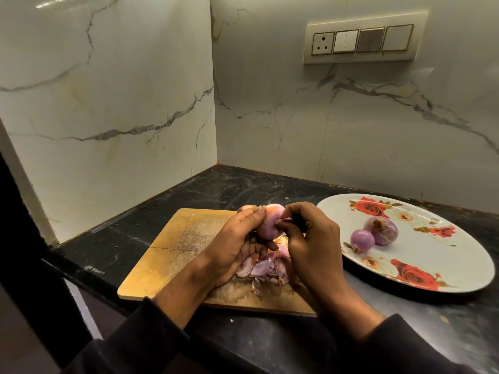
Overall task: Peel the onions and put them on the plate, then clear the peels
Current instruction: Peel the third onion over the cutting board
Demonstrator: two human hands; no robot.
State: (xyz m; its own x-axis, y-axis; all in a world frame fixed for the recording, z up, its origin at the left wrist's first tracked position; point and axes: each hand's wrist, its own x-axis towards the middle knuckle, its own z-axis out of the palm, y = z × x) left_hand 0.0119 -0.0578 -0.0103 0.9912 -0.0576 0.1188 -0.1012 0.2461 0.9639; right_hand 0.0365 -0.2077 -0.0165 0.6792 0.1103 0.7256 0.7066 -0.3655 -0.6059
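My left hand (237,238) grips a pale pink onion (270,224) above the wooden cutting board (172,247). My right hand (310,238) pinches a strip of skin at the onion's right side. A heap of purple peels (267,268) lies on the board beneath both hands, partly hidden by them. Two peeled purple onions, a larger one (380,230) and a smaller one (361,240), sit touching each other on the white plate with red roses (432,255) to the right of the board.
The board and plate rest on a dark stone counter (243,190) in a corner of white marble walls. A switch panel (363,40) is mounted on the right wall. The counter's front edge drops off at the left.
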